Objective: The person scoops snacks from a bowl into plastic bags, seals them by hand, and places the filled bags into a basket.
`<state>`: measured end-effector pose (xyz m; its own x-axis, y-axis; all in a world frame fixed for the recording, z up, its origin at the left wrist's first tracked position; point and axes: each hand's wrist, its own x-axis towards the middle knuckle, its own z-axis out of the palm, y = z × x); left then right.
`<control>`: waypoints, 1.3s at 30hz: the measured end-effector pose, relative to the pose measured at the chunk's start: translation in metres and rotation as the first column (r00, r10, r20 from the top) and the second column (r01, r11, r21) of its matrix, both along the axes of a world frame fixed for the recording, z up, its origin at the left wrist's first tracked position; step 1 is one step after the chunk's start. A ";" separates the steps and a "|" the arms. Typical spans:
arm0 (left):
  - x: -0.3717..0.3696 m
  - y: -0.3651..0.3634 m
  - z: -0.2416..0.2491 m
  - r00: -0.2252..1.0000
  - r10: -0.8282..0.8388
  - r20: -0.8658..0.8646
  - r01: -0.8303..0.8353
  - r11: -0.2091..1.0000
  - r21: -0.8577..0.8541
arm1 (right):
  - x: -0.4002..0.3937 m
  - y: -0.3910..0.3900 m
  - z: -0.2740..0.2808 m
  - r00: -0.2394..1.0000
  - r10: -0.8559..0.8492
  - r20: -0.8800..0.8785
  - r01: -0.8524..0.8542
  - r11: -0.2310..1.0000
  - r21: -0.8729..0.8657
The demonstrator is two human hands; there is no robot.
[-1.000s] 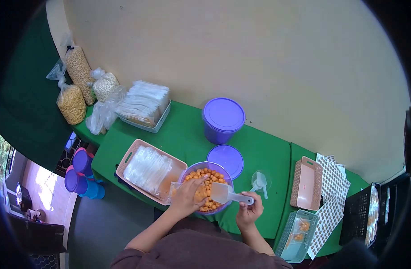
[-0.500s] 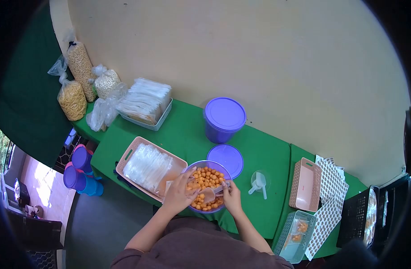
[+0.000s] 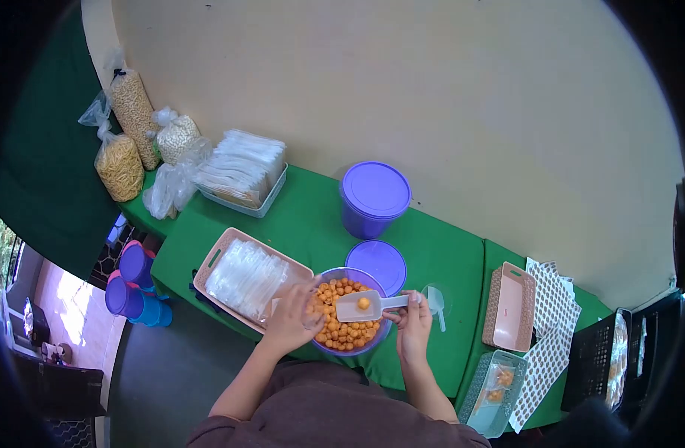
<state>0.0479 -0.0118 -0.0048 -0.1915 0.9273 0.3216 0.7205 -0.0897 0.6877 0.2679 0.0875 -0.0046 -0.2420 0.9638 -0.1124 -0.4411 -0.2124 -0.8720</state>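
A tub (image 3: 385, 336) full of round orange snack balls (image 3: 347, 340) stands at the table's front edge. My right hand (image 3: 412, 328) grips the handle of a white scoop (image 3: 347, 308), held level over the tub with one ball in it. At the tub's left rim, my left hand (image 3: 288, 319) is closed on a clear plastic bag (image 3: 312, 305) with orange balls showing in it; its outline is partly hidden by the fingers. A flat purple lid (image 3: 377, 266) lies behind the tub.
Left of the tub is a pink basket (image 3: 223, 243) of clear bags. Behind stand a lidded purple bucket (image 3: 375, 196) and a tray of packets (image 3: 241, 168). Rightward are a small measuring scoop (image 3: 436, 300), a pink basket (image 3: 510, 310) and a green basket (image 3: 499, 411) with filled packets.
My right hand has drawn the scoop back to the right, away from the bag, and the scoop now lies level with one ball in it. My left hand stays near the tub's left rim.
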 end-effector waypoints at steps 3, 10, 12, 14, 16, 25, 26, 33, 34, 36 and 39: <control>0.011 0.000 -0.009 0.992 -0.122 -0.010 0.122 0.992 -0.012 | -0.003 -0.011 0.022 0.998 -0.038 0.056 0.029 0.986 0.166; 0.014 0.003 -0.002 0.983 -0.179 0.038 0.177 0.983 0.054 | 0.004 -0.032 0.029 0.963 -0.100 0.249 -0.064 0.815 0.576; 0.012 0.002 0.000 0.987 -0.157 0.015 0.156 0.986 0.062 | 0.005 -0.032 0.026 0.947 -0.251 0.202 0.073 0.777 0.625; 0.011 0.004 0.000 0.989 -0.138 0.048 0.135 0.988 0.077 | 0.005 -0.028 0.023 0.957 -0.238 0.167 0.109 0.827 0.552; 0.008 0.006 -0.007 0.989 -0.122 0.081 0.114 0.989 0.093 | 0.001 -0.020 0.018 0.965 -0.229 0.131 0.142 0.869 0.475; -0.043 -0.001 0.003 0.017 -0.330 0.944 -0.233 0.916 0.325 | -0.018 -0.003 -0.060 0.763 0.040 0.645 -0.236 0.946 0.221; -0.045 -0.003 0.002 0.019 -0.326 0.945 -0.235 0.917 0.321 | -0.018 -0.003 -0.061 0.756 0.095 0.647 -0.248 0.957 0.150; -0.046 -0.006 -0.009 -0.062 -0.330 0.942 -0.129 0.939 0.320 | -0.016 -0.002 -0.076 0.819 0.229 0.526 -0.290 0.956 0.034; -0.046 -0.005 -0.010 -0.006 -0.315 0.949 -0.125 0.942 0.312 | -0.015 0.000 -0.079 0.858 0.235 0.457 -0.261 0.965 -0.006; -0.046 -0.003 -0.010 0.013 -0.321 0.947 -0.126 0.939 0.320 | -0.013 0.002 -0.080 0.892 0.234 0.386 -0.234 0.971 -0.050; -0.050 -0.003 -0.010 0.040 -0.326 0.945 -0.135 0.935 0.328 | -0.013 0.005 -0.074 0.930 0.233 0.285 -0.212 0.972 -0.102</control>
<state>-0.0018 -0.0149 -0.0151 -0.4513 0.8841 0.1209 -0.6402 -0.4152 0.6464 0.2553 0.0922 -0.0791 -0.3959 0.8762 -0.2747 -0.1027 -0.3395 -0.9350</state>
